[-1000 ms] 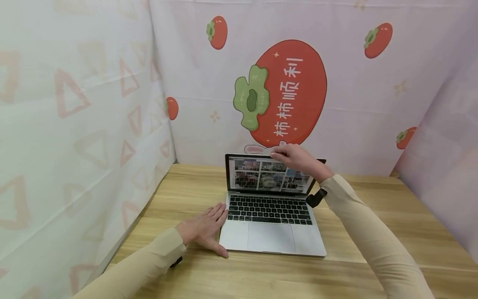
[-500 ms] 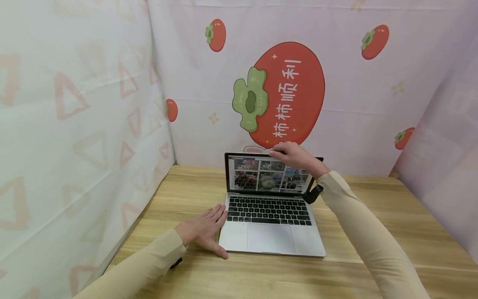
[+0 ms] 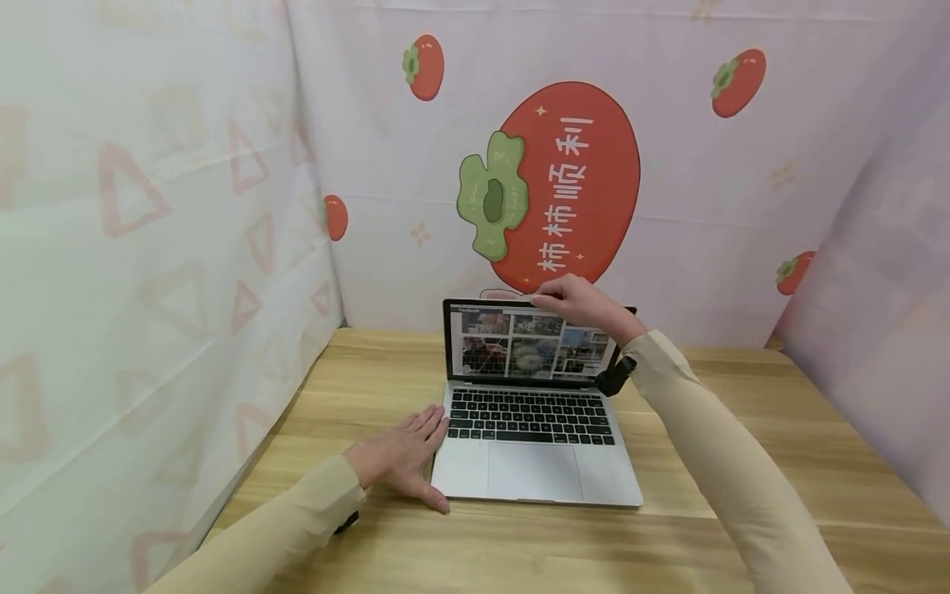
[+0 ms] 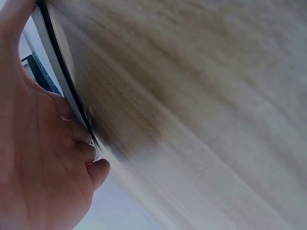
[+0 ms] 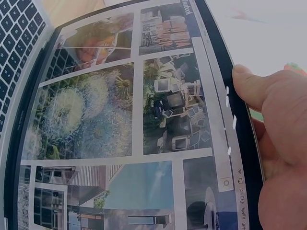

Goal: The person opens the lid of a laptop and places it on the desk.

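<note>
A silver laptop (image 3: pixel 534 470) with black keys lies opened on the wooden table, its lit screen (image 3: pixel 530 346) raised and showing a grid of pictures. My right hand (image 3: pixel 582 305) holds the screen's top edge; in the right wrist view the thumb (image 5: pixel 247 81) lies on the front bezel and other fingers are behind the lid, mostly hidden. Beside the laptop's left edge, my left hand (image 3: pixel 397 458) rests with fingers extended and thumb spread along the base. The left wrist view shows that palm (image 4: pixel 43 158) against the laptop's side, several fingertips near the edge.
The wooden table (image 3: pixel 742 412) extends to both sides of the laptop. Behind it hangs a pale cloth (image 3: pixel 712 181) printed with red persimmons, and another pale cloth (image 3: pixel 193 247) with triangles stands close on the left. Small black devices (image 3: pixel 616 378) sit at the wrists.
The screen has tilted slightly farther back, and its pictures show more clearly. My right hand has risen a little with the top edge. My left hand stays by the base.
</note>
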Motion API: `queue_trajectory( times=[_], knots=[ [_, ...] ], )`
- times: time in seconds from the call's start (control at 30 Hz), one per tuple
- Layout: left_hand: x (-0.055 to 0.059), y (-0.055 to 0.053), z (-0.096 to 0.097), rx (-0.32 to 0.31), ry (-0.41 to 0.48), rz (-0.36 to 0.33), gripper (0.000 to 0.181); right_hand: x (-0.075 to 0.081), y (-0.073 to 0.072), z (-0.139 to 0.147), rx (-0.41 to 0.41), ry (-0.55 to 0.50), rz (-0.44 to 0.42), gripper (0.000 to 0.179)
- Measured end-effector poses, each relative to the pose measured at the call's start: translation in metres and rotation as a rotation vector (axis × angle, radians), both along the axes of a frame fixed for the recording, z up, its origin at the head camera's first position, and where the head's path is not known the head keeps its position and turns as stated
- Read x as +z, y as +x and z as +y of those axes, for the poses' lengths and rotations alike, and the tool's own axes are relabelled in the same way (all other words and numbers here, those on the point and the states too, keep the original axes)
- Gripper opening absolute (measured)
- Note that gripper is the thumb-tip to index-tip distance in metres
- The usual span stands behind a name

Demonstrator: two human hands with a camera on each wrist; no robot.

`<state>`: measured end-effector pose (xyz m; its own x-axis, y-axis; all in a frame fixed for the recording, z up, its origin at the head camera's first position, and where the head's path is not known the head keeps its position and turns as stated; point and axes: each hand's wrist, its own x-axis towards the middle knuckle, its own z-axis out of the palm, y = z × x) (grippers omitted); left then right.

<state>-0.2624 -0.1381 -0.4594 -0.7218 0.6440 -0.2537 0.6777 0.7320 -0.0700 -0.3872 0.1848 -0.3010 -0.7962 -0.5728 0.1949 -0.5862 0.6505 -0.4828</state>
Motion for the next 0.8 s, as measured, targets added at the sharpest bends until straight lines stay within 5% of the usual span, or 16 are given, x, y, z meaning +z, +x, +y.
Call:
queue_trajectory(
  times=[0.8],
  knots=[
    [0.003, 0.001, 0.0, 0.004, -0.007, 0.003, 0.132, 0.002, -0.017, -0.002, -0.145, -0.028, -0.036, 0.038]
  ],
)
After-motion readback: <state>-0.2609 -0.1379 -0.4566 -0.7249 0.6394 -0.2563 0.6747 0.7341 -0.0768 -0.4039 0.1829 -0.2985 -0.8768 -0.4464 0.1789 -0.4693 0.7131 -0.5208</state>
